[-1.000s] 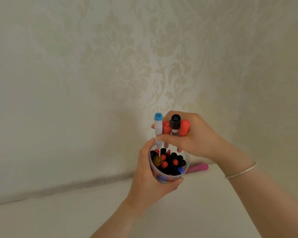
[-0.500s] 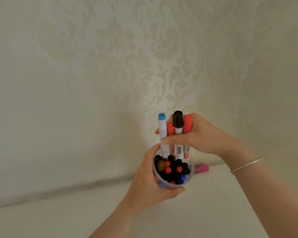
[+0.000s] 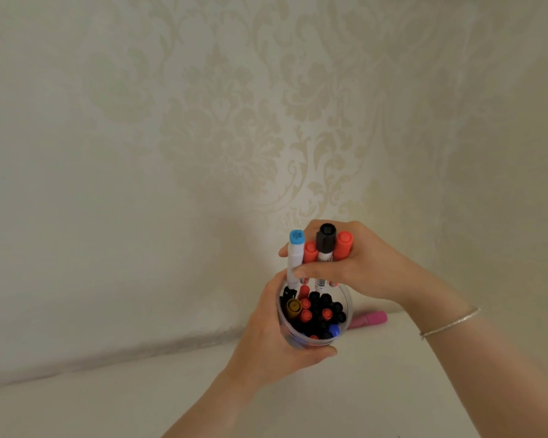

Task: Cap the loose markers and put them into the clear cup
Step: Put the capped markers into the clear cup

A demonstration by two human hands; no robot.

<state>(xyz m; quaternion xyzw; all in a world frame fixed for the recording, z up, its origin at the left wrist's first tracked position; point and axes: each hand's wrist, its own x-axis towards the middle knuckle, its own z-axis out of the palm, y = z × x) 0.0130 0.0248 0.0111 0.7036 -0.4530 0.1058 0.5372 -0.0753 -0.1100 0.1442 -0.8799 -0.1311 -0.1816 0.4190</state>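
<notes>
My left hand (image 3: pixel 266 346) grips the clear cup (image 3: pixel 345 305) from the left and holds it above the white table (image 3: pixel 108 403). The cup is packed with capped markers in black, red, blue and yellow. My right hand (image 3: pixel 361 267) grips a bunch of several capped markers (image 3: pixel 325 248) upright over the cup: one with a light blue cap, two red, one black. Their lower ends reach just inside the cup's rim.
A pink marker (image 3: pixel 369 320) lies on the table behind the cup, close to the patterned wall (image 3: pixel 234 121). A thin bracelet (image 3: pixel 450 324) circles my right wrist.
The bunch of markers in my right hand has sunk slightly lower toward the cup's mouth. My left hand still holds the cup in much the same spot.
</notes>
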